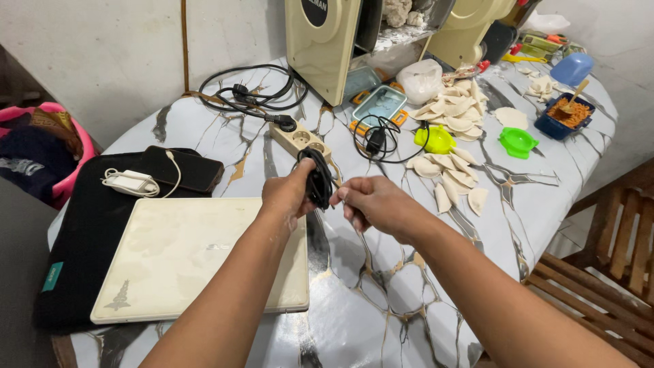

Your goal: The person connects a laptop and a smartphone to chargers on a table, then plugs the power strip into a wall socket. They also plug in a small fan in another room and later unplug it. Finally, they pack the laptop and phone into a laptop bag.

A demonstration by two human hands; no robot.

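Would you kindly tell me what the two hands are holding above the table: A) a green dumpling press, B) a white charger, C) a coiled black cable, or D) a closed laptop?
C: the left hand grips a coiled black cable and the right hand pinches its end, while the laptop, white charger and green press lie untouched on the table.

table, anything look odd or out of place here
Yes: cables, a power strip and a laptop share the table with raw dumplings. Both hands, left and right, hold a coiled black cord.
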